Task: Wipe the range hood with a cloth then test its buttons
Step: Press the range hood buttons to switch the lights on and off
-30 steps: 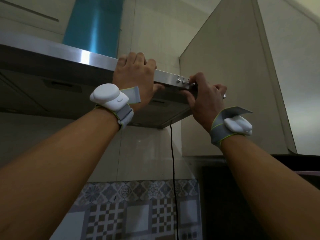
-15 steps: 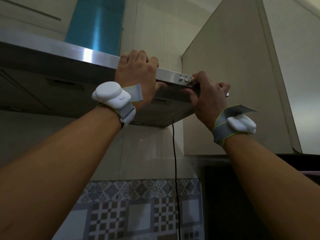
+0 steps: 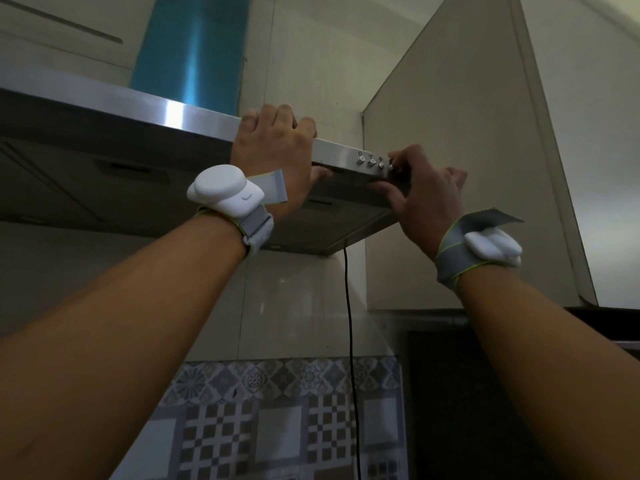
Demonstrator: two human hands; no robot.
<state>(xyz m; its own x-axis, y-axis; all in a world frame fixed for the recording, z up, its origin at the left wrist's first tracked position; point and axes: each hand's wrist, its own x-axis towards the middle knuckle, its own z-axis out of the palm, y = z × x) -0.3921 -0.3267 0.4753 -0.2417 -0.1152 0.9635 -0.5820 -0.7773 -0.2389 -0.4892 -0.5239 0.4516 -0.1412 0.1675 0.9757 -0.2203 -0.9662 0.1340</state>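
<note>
Hands barely moved | left hand grip clamps steel range hood edge | right hand pinches end button

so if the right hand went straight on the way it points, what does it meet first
The rightmost button on the steel front of the range hood; the right hand seems to touch it, though depth is unclear.

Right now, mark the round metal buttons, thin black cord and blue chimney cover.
round metal buttons [image 3: 371, 163]: head view, second cap
thin black cord [image 3: 349, 306]: head view, middle
blue chimney cover [image 3: 188, 53]: head view, front face
</note>
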